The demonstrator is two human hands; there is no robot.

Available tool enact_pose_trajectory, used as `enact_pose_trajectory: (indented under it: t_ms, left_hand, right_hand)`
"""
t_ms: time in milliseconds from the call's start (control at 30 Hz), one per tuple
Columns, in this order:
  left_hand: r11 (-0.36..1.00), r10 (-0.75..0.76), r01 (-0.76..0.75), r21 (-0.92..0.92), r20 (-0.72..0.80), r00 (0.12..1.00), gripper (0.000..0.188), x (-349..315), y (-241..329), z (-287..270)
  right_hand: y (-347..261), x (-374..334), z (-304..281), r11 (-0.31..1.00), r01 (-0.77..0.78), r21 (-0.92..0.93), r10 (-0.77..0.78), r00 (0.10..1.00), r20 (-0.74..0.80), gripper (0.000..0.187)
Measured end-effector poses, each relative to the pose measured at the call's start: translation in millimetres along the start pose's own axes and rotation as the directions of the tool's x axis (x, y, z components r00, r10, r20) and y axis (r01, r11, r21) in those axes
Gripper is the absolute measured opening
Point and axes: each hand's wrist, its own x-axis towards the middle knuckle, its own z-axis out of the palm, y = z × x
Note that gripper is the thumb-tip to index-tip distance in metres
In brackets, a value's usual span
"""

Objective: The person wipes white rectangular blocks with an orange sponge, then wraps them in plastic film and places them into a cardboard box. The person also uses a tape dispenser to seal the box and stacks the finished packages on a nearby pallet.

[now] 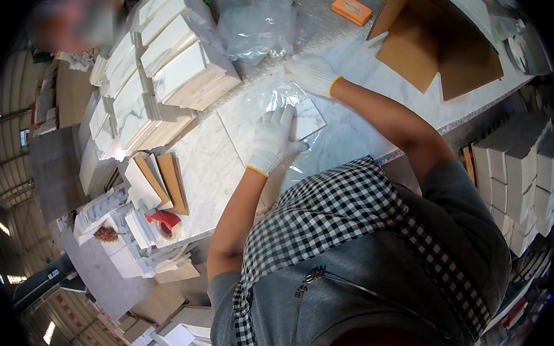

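Observation:
A white, grey-veined marble tile [309,119] lies on the worktable inside or under a clear plastic bag [277,93]; I cannot tell which. My left hand [270,140], in a white knit glove with a yellow cuff, rests on the tile's left side, its fingers stretched out and the thumb apart. Beyond the tile, my right hand [314,74], gloved the same way, is at the far end of the bag. Its fingers are curled together on the plastic, with the fingertips partly lost in the glare.
Stacked marble tiles [190,77] rise at the left, near a pile of clear bags [258,27]. An orange box [352,10] and an open cardboard carton [439,45] stand far right. Cardboard pieces [176,184] and red tape [165,223] lie at the table's left edge.

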Motion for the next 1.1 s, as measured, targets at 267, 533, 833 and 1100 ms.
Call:
enact_pose_trajectory:
  t_ms: [267,533,833,1100]
  left_hand:
    - [0.845,-0.387,0.19,-0.5,-0.326,0.862,0.105,-8,-76,15]
    - [0.723,-0.18,-0.03,-0.69,-0.23,0.956,0.057,-16,-79,18]
    - [0.959,0.185,-0.264,-0.105,-0.474,0.861,0.019,-42,-51,13]
    - [0.964,0.267,-0.244,0.111,-0.431,0.862,0.035,-57,-46,19]
  right_hand:
    - [-12,-42,-26,0.94,0.035,0.34,-0.036,0.999,-0.005,0.022]
    - [-14,-78,-12,0.894,0.186,0.408,-0.163,0.983,-0.09,0.024]
    - [-19,-93,-19,0.924,0.241,0.296,-0.285,0.951,0.118,0.018]
    - [-18,-102,-18,0.886,0.445,0.133,-0.455,0.889,0.054,0.015]
